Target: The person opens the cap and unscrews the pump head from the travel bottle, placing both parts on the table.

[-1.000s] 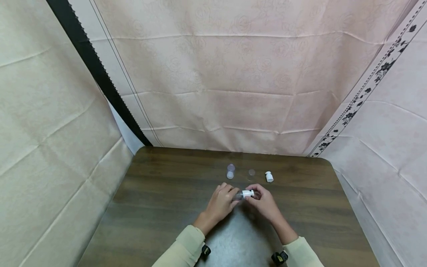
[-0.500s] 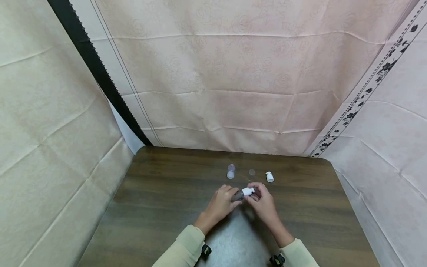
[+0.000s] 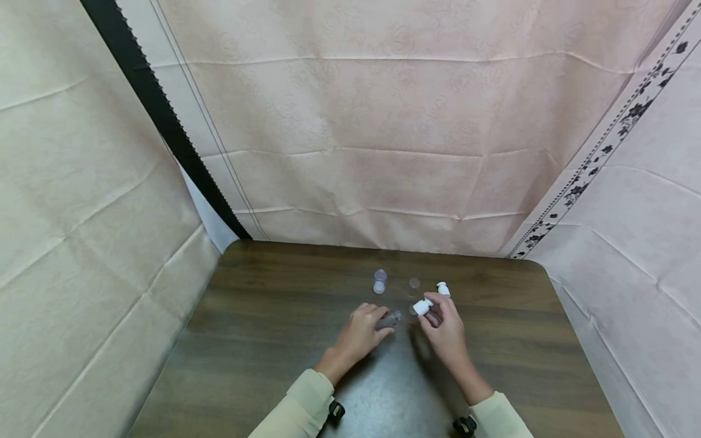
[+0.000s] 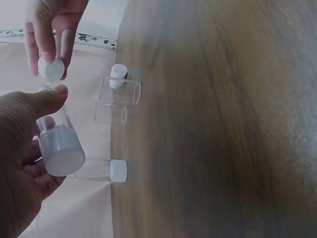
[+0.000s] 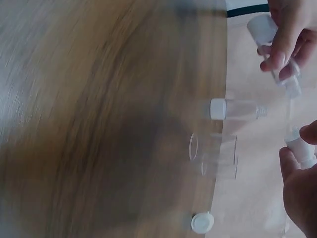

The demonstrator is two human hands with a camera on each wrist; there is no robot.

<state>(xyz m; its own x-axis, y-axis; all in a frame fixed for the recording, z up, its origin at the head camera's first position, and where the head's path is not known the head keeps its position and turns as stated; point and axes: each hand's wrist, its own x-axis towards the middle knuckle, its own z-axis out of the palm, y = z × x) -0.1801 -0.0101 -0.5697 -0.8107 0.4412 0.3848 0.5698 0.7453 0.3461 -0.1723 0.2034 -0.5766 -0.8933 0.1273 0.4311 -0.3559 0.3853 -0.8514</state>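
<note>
My left hand (image 3: 357, 333) grips a small clear bottle (image 4: 61, 148) with a white base; it lies tilted, its neck toward my right hand. The right hand (image 3: 446, 331) pinches a white pump top (image 3: 422, 306), apart from the bottle. In the right wrist view a thin pale tube (image 5: 291, 113) shows between the pump top and the bottle neck. Beyond the hands a second clear bottle (image 5: 240, 109) with a white base stands on the table. Clear cylindrical caps (image 4: 120, 90) stand beside it, and another white pump top (image 3: 443, 289) stands behind my right hand.
The brown wooden table (image 3: 257, 353) ends in a rounded far edge. Pale cloth (image 3: 350, 121) hangs behind it and on both sides. A dark camera strap is on each wrist.
My right hand has moved right, away from the left hand, drawing the white pump top off the bottle neck. The left hand still holds the bottle in nearly the same place.
</note>
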